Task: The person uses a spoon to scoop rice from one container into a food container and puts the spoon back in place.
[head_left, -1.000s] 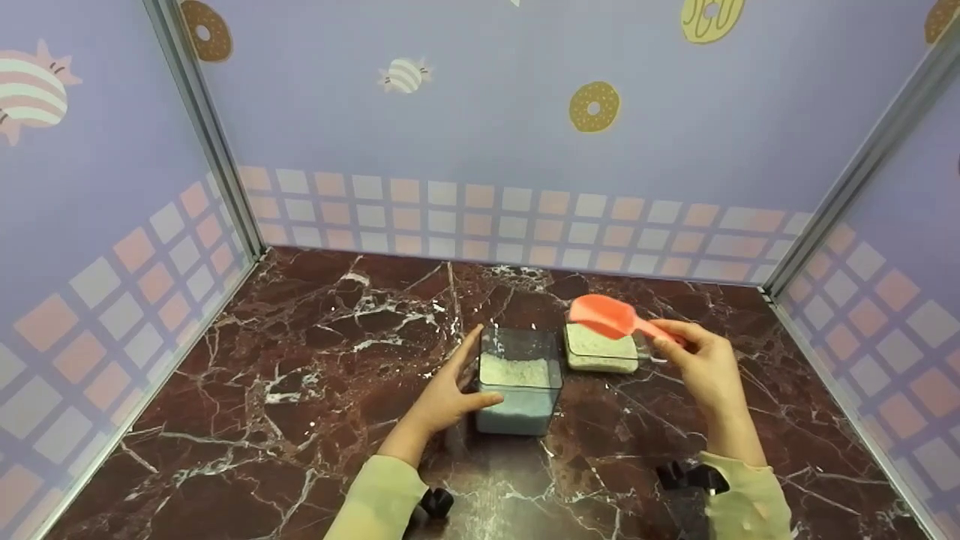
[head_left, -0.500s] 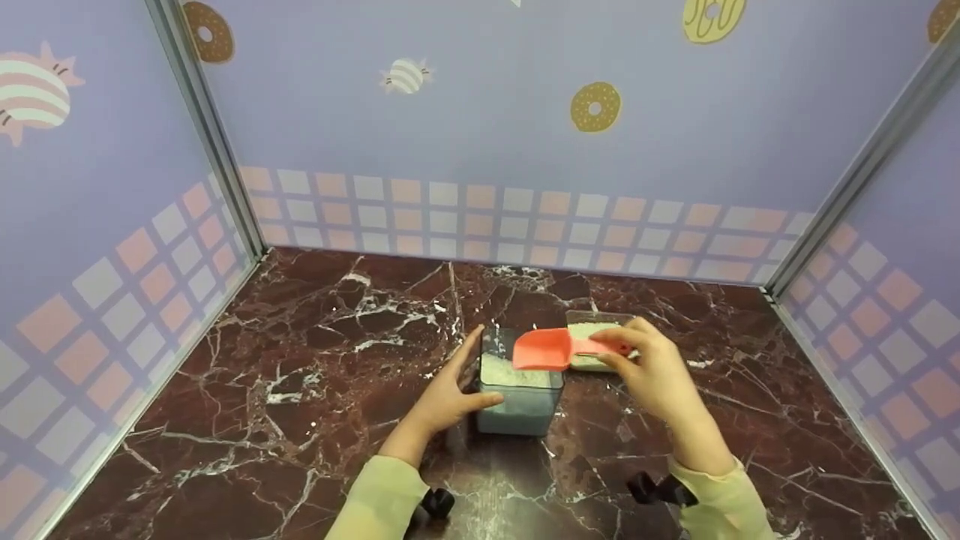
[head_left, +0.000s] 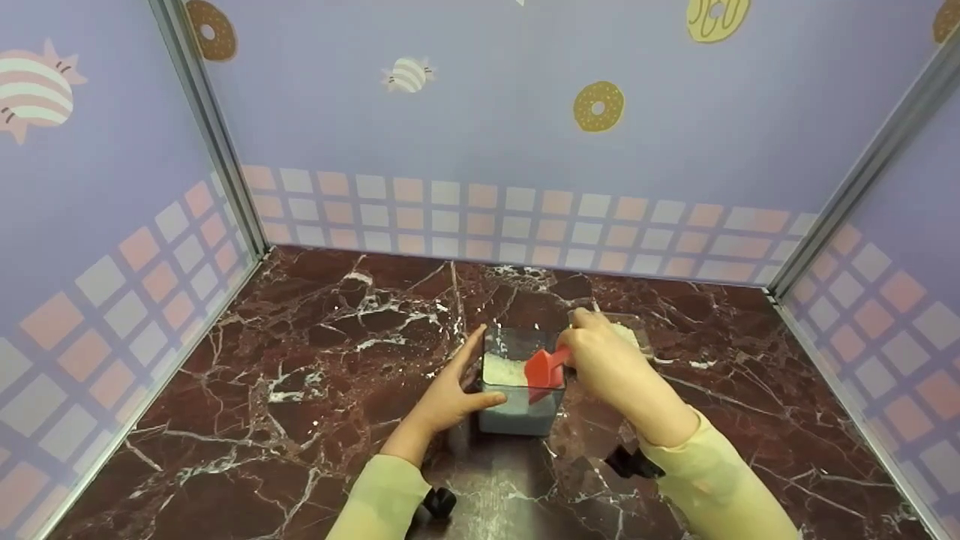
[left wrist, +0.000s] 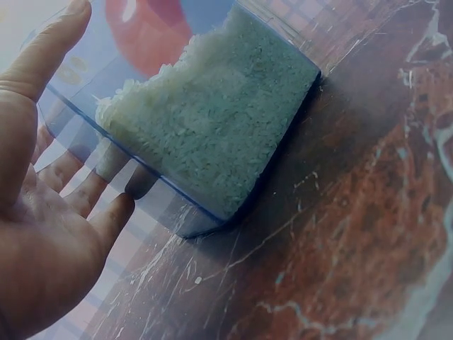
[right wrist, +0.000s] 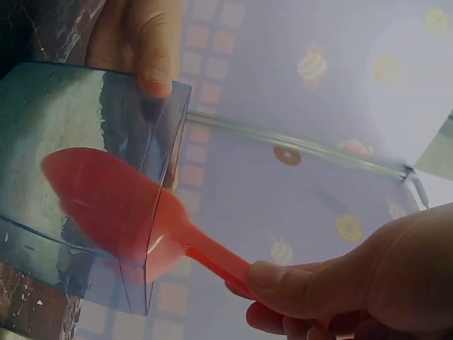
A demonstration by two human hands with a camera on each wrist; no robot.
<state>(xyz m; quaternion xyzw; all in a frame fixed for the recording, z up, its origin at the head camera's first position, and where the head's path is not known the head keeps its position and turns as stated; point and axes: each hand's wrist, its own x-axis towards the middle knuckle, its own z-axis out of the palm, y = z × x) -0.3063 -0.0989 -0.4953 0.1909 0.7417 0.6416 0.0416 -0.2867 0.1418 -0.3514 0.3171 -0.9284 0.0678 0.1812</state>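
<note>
A clear bluish square container (head_left: pixel 517 422) stands on the marbled tabletop, part filled with white rice (left wrist: pixel 212 120). My left hand (head_left: pixel 448 396) holds it from the left, thumb across the near wall and fingers spread along the side. With my right hand (head_left: pixel 604 360) I grip the handle of a red scoop (right wrist: pixel 106 202). Its blade is tipped down inside the container, over the rice, as the right wrist view shows through the wall. Behind my right hand, partly hidden, is a low clear box (head_left: pixel 643 330) with rice in it.
Scattered white grains lie on the dark red marbled tabletop (head_left: pixel 360 427) left of the container. Lilac patterned panels (head_left: pixel 480 112) enclose the back and both sides, joined by metal corner posts (head_left: pixel 217 142).
My right hand has carried the scoop left from above the low box to the container and tilted its blade down inside. My left hand has stayed in place.
</note>
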